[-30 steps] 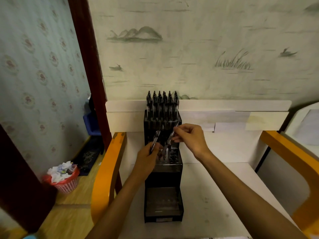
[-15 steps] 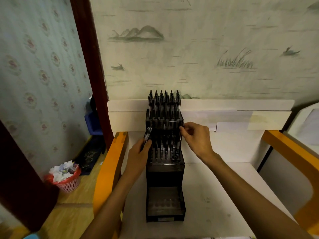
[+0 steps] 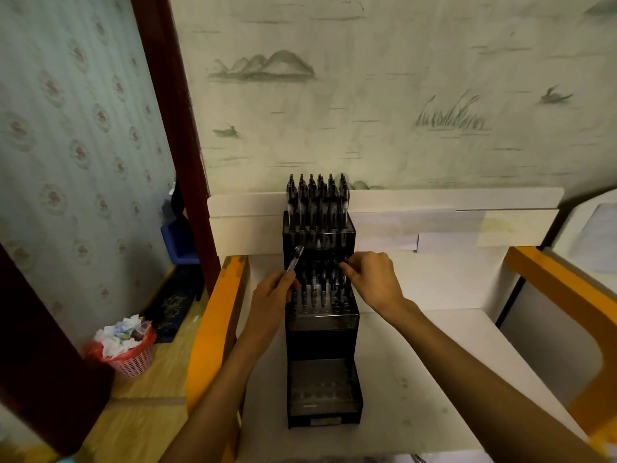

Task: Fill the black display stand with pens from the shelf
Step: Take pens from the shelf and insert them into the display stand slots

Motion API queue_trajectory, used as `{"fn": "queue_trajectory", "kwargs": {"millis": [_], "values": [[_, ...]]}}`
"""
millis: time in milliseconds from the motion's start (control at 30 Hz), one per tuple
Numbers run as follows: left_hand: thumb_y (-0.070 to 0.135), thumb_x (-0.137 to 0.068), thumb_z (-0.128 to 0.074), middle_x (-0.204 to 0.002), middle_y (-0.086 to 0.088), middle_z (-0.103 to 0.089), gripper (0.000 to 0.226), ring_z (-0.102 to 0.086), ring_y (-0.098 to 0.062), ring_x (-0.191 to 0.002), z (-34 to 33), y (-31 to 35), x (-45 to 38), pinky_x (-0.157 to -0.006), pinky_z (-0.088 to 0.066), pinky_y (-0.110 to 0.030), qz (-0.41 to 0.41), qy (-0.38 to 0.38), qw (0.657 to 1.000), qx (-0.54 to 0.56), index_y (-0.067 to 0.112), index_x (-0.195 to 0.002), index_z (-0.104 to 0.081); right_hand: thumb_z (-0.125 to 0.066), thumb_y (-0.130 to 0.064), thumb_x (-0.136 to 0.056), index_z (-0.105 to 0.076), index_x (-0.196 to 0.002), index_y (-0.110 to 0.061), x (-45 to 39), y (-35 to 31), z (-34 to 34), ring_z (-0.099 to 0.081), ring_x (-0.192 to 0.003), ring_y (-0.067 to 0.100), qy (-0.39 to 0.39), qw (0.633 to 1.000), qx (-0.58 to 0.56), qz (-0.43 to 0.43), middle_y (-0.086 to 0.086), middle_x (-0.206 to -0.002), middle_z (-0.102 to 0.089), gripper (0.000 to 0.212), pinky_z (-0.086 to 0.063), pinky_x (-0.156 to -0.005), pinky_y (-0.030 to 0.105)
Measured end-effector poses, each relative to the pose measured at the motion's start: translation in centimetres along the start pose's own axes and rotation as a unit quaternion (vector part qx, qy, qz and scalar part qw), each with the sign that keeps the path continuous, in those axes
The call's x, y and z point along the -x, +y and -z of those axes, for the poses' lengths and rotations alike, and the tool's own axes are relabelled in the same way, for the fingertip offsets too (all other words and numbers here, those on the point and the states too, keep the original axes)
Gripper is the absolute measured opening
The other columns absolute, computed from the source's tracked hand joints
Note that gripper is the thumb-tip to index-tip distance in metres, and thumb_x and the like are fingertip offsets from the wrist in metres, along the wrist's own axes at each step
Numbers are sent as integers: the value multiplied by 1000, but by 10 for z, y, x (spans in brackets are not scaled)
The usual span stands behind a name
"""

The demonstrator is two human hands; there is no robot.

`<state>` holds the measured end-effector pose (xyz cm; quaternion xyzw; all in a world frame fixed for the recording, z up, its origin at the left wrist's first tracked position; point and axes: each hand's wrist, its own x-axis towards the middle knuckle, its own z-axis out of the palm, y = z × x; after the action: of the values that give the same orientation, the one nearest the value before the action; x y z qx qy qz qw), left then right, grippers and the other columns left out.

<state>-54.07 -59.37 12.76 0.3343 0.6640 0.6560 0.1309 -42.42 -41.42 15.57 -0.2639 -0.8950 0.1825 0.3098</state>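
Black display stand (image 3: 321,332) stood on white counter (image 3: 434,362), back against counter's rear edge; small label on stand's front base, writing too blurred to read. Top tier packed with pens (image 3: 317,202); middle tier partly filled; bottom tier showed only holes. Left hand (image 3: 272,295) at stand's left side, grip clamped on pen (image 3: 294,260) tilted up and right. Right hand (image 3: 374,279) over middle tier's right side, fingertips pinched on pen top there
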Motion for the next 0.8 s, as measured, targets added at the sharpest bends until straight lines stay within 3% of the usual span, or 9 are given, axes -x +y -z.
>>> {"fn": "queue_trajectory", "kwargs": {"millis": [233, 367, 533, 633, 733, 800], "values": [[26, -101, -53, -57, 15, -51, 24, -46, 1, -54, 2, 3, 4, -52, -37, -10, 10, -6, 1000, 3, 10, -85, -62, -66, -36, -93, -65, -63, -13, 8, 0, -1, -61, -56, 14, -26, 999, 20, -32, 0, -58, -62, 38, -56, -69, 30], [25, -100, -57, -66, 12, -56, 17, -52, 3, -61, 1, 6, 6, -57, -40, -8, -10, -1, 999, -38, 15, -88, -65, -65, -31, -94, -70, -68, -11, 6, -10, 6, -63, -59, 16, -1, 999, -11, -42, 3, -61, -67, 33, -57, -70, 34], [26, -95, -64, -80, 4, -66, 13, -60, -7, -72, 1, 10, 6, -65, -44, -12, -50, -4, 991, -126, 16, -100, -72, -68, -38, -91, -77, -77, -17, 7, -45, 15, -71, -60, 13, -38, 969, -235, -62, -4, -67, -74, 27, -60, -70, 32], [27, -93, -67, -79, 6, -68, 10, -62, -6, -72, 2, 12, 6, -65, -49, -16, -64, -2, 988, -143, 21, -99, -73, -71, -36, -89, -77, -77, -13, 6, -60, 16, -72, -61, 16, -60, 959, -267, -77, -1, -69, -75, 26, -62, -67, 33], [30, -93, -67, -75, 5, -66, 7, -61, -9, -69, 6, 15, 6, -65, -53, -28, -73, -15, 982, -173, 25, -94, -71, -73, -25, -89, -76, -82, -5, 7, -68, 13, -74, -64, 21, -64, 942, -312, -101, 7, -72, -75, 21, -63, -71, 40], [33, -94, -65, -76, 8, -66, 3, -62, -5, -71, 11, 17, 7, -65, -54, -27, -96, -36, 973, -207, 32, -93, -67, -72, -21, -90, -74, -86, -1, 7, -71, 12, -74, -66, 25, -62, 928, -350, -115, 11, -74, -75, 20, -62, -72, 46]]}}
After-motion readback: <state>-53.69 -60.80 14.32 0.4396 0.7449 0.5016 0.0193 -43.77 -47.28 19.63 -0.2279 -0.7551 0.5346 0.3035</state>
